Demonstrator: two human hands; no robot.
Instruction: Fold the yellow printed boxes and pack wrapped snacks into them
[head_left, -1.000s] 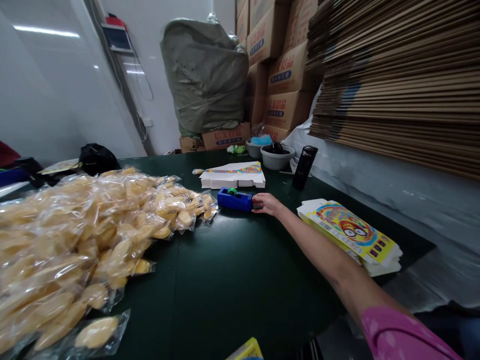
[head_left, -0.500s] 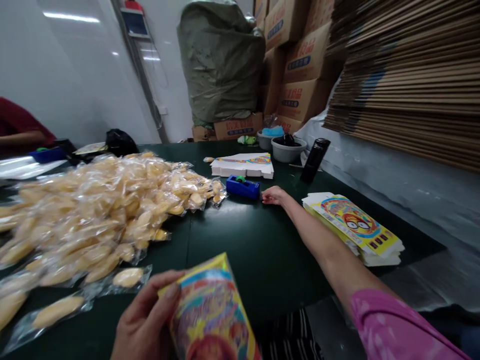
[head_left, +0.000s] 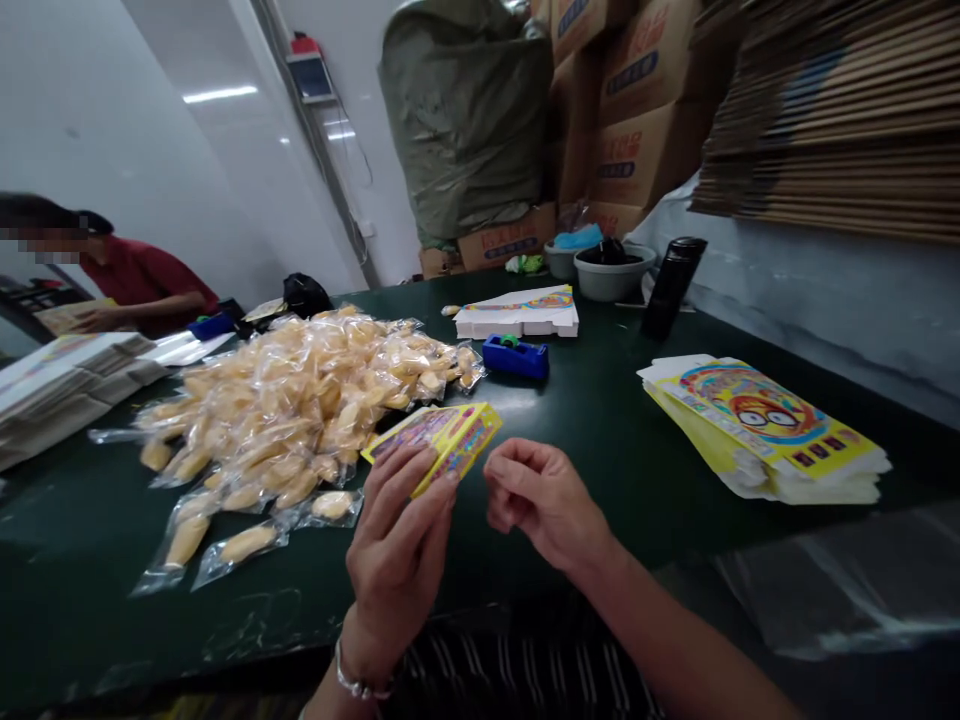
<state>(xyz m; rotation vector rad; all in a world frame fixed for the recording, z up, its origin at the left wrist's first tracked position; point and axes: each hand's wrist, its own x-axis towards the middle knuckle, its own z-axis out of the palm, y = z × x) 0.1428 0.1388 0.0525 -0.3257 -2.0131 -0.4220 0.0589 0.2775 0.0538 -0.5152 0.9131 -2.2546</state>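
Note:
My left hand (head_left: 397,545) grips a yellow printed carton (head_left: 465,440), holding it tilted above the table's front part. Close to the carton's right end is my right hand (head_left: 547,495), its thumb and fingers pinched together. Whatever that pinch holds, if anything, is too small to make out. Beyond both hands a blue tape dispenser (head_left: 516,358) with a green core stands on the dark green table (head_left: 592,400). Left of the carton spreads a big heap of pale yellow pieces in clear wrappers (head_left: 300,390).
Flat printed cartons (head_left: 772,420) lie stacked at right, with another stack (head_left: 517,312) behind the dispenser. A black bottle (head_left: 673,288) and grey bowls (head_left: 615,272) stand farther back. At far left a person in red (head_left: 150,280) sits beside more stacked cartons (head_left: 67,380).
My right hand has come back from beside the tape dispenser to the carton. My left hand has raised and turned the carton farther forward. The view has swung left.

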